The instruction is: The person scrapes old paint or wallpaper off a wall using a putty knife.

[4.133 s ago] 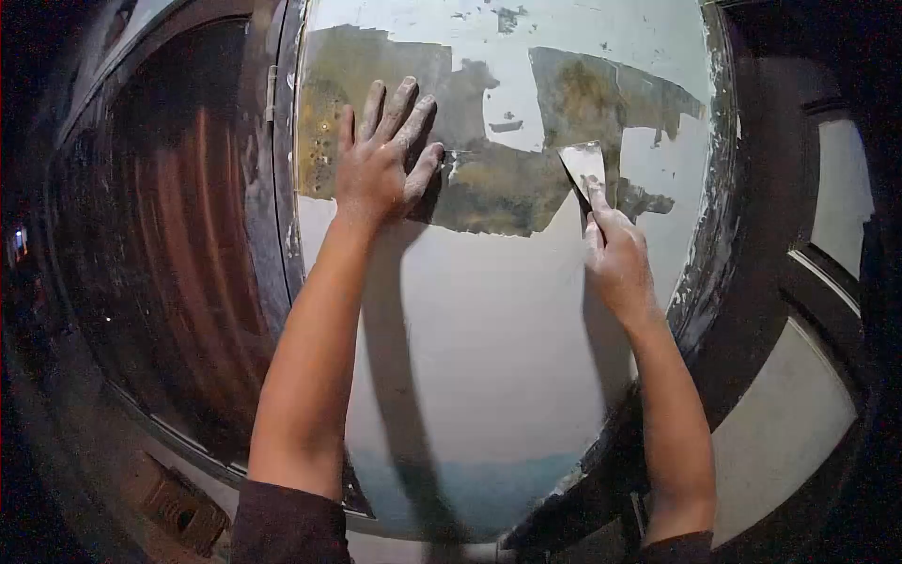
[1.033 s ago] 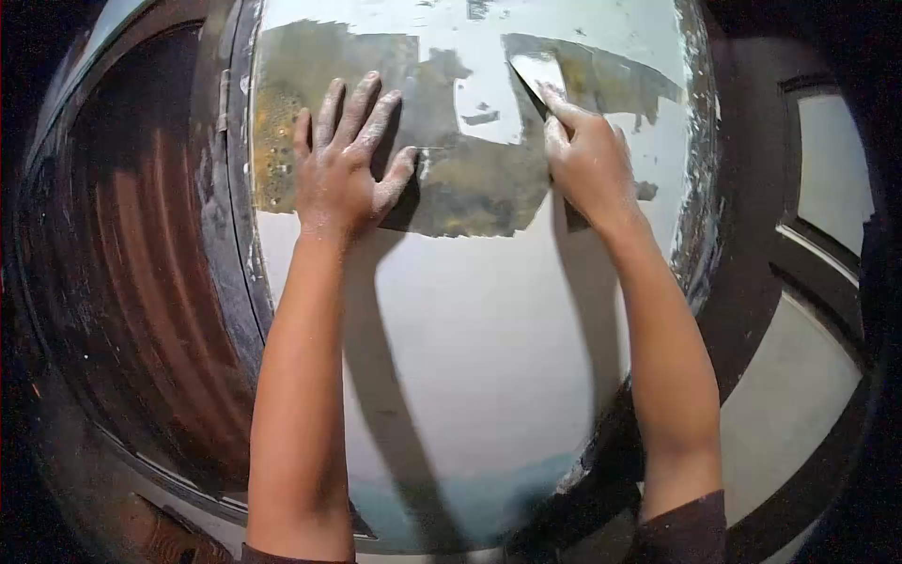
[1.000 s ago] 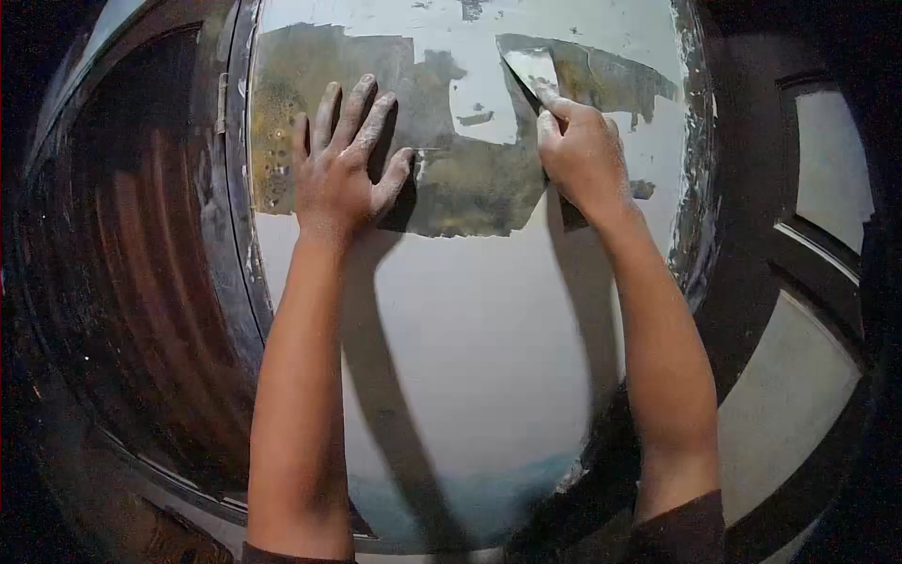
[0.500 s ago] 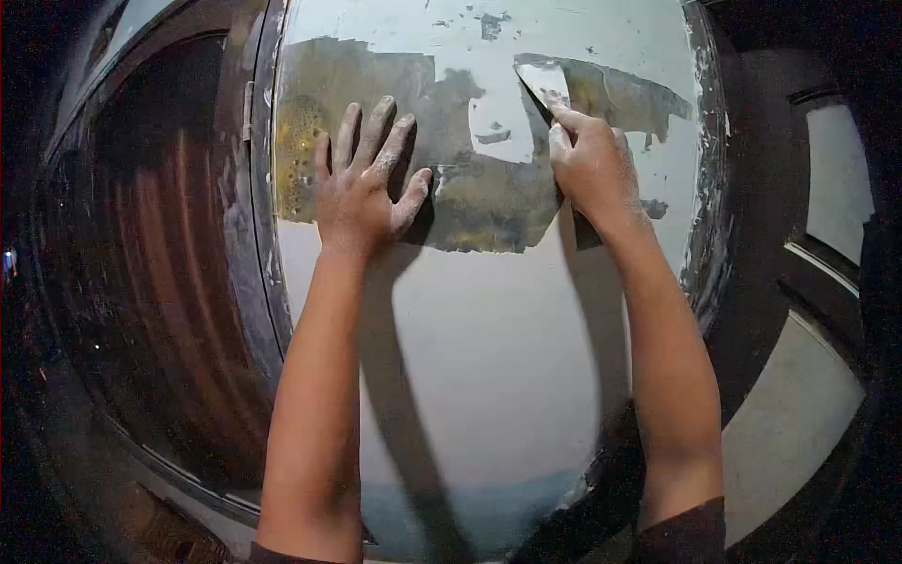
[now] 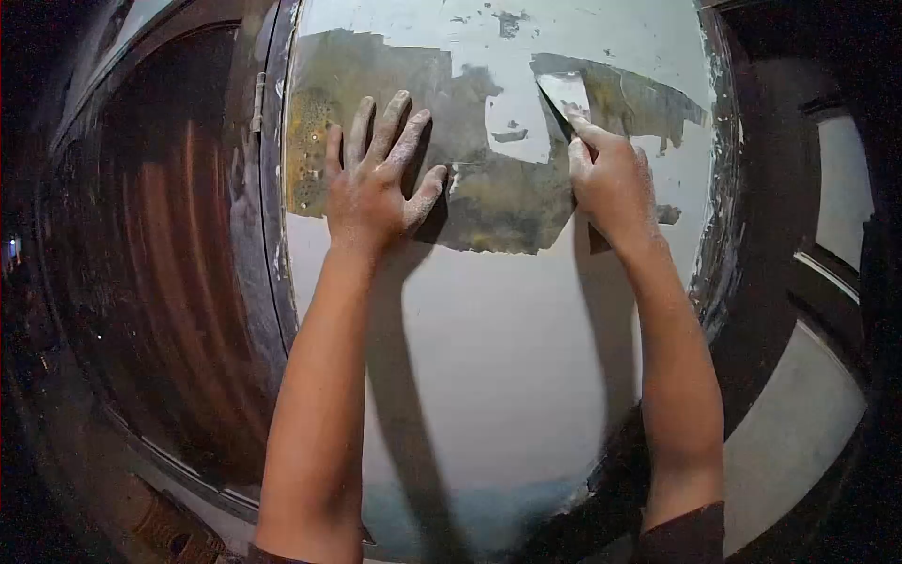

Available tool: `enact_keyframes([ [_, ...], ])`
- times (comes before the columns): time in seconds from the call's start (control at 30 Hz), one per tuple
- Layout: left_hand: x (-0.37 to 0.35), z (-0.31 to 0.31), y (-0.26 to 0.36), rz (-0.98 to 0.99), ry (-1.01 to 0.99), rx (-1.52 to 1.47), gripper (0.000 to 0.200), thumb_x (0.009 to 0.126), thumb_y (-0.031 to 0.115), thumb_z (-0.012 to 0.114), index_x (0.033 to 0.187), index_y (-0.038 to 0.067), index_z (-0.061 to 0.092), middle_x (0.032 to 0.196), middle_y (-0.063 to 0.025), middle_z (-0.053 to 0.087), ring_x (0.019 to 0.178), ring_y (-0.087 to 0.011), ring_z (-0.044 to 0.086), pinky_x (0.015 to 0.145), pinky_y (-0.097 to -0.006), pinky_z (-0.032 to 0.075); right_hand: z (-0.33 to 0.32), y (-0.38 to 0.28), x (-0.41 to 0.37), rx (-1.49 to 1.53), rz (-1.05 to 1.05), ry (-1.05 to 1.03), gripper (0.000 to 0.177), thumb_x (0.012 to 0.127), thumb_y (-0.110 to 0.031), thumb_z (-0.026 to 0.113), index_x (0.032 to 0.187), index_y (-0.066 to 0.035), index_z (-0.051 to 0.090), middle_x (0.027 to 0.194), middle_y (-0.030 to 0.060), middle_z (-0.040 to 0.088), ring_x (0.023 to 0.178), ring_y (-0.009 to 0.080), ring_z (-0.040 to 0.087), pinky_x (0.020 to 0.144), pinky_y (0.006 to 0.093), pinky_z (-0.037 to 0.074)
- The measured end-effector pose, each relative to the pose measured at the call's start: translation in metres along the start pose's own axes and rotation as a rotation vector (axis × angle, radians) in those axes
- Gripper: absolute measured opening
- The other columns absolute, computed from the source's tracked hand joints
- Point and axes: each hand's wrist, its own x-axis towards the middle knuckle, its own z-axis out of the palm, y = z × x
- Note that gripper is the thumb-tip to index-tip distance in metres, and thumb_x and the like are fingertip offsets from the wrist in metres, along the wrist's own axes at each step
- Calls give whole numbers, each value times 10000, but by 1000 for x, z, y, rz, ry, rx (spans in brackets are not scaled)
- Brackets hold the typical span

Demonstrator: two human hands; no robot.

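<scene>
My left hand (image 5: 381,183) rests with fingers spread against the bare, grey-brown patch of the wall panel (image 5: 498,329). White dust coats its fingers. My right hand (image 5: 613,183) is closed round a putty knife (image 5: 566,91), whose handle is mostly hidden in the grip. The blade points up and to the left, against the wall at the upper edge of the bare patch (image 5: 489,211). Left of the blade, an island of pale paint (image 5: 519,141) stands inside the patch. Smooth pale paint covers the panel above and below.
At the left is a dark door frame with a hinge (image 5: 258,101) and a reddish-brown curtain-like surface (image 5: 178,282). A chipped dark edge (image 5: 723,169) borders the panel on the right, with pale door panels (image 5: 799,432) beyond. A brown object (image 5: 169,522) lies low at the left.
The whole view has shifted, so the wall and both hands appear a little farther right. The putty knife's blade sits slightly lower against the patch's upper edge. My left hand stays flat on the wall.
</scene>
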Motion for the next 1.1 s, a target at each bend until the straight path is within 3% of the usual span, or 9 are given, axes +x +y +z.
enact_keyframes([
  [0.17,0,3,-2,14,-15,6,651,952,507,637,1554,283,534,1706,16,377,1581,-317,299,1283,-573,175,6,1,5,-15,-17,46,367,988,-218,584,1318,-158,732,942,261,730,890,456,717,832,539,565],
  [0.23,0,3,-1,7,-9,14,655,947,511,639,1554,289,534,1703,20,382,1577,-318,307,1282,-574,179,0,-5,2,45,18,-10,408,989,-170,574,1378,-117,685,1109,277,705,917,430,720,832,442,550],
  [0.27,-1,4,-1,0,-2,14,658,943,512,642,1554,293,534,1700,22,386,1574,-318,313,1280,-576,182,5,5,-2,59,-53,37,404,994,-169,572,1378,-111,683,1118,270,707,902,418,722,826,422,550],
  [0.33,-1,2,-1,-7,-5,-21,653,941,508,645,1547,292,541,1696,22,393,1573,-320,313,1276,-581,186,0,4,-12,27,40,-26,401,995,-163,569,1376,-109,681,1080,272,715,875,405,722,809,412,547],
  [0.57,-2,4,-2,15,18,-14,639,938,501,653,1533,288,560,1687,18,409,1564,-324,330,1265,-588,200,3,-5,5,-36,-25,31,396,989,-145,582,1369,-111,686,1041,281,710,888,418,721,807,435,547],
  [0.67,0,4,-2,15,24,-11,640,930,503,659,1523,282,571,1686,14,410,1557,-328,341,1263,-588,208,-2,-10,1,-4,58,-32,388,991,-157,587,1361,-113,695,1104,268,720,990,429,722,895,456,549],
  [0.73,-1,3,-1,4,22,-16,644,929,507,659,1526,282,569,1690,15,404,1559,-328,337,1264,-586,209,4,-5,12,-27,37,6,393,993,-239,574,1359,-189,710,1049,250,732,979,464,706,896,529,562],
  [0.83,-1,5,-3,13,25,4,650,927,511,658,1530,287,564,1693,16,399,1559,-327,337,1265,-585,207,12,-4,8,18,-44,91,379,994,-245,578,1337,-171,722,1035,260,728,972,464,705,892,530,564],
  [1.1,-2,3,-2,-4,16,-34,655,923,517,660,1530,291,564,1687,26,409,1561,-317,340,1270,-584,192,6,-8,5,29,-4,69,371,983,-241,587,1309,-142,733,1013,263,730,936,473,709,867,533,567],
])
